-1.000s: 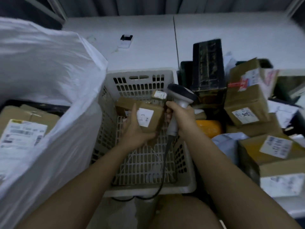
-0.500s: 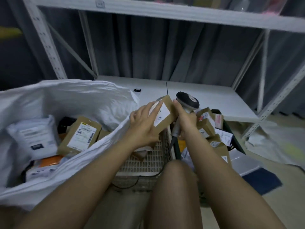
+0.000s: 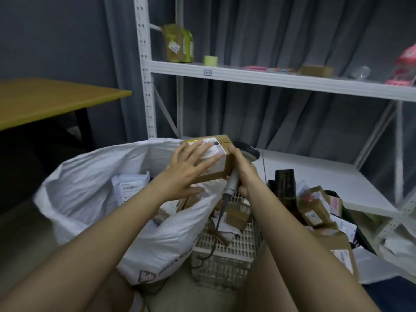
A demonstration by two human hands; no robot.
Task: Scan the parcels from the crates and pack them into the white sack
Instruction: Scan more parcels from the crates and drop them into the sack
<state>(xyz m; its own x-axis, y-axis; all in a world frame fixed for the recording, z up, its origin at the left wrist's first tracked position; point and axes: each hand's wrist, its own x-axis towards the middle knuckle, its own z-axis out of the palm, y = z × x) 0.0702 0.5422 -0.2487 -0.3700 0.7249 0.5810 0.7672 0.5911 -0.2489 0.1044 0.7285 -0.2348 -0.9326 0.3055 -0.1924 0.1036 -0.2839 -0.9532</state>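
- Brown cardboard parcel (image 3: 213,161): one, up over my white sack (image 3: 94,188).
- My left hand (image 3: 186,172) lies flat on it.
- My right hand (image 3: 242,170) grips one scanner (image 3: 234,181) above one white crate (image 3: 227,251).

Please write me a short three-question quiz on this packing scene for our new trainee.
1. True or false: the left hand lies on the box with its fingers spread.
2. What does the right hand hold? A) a tape roll B) the scanner C) a pen
3. Fill in: the box is held up above the open white ____.

Key
1. True: the fingers lie spread across the label, with the thumb below the box.
2. B: the right hand grips the scanner's handle, its cable running down to the white crate.
3. Sack: parcels already lie inside it.
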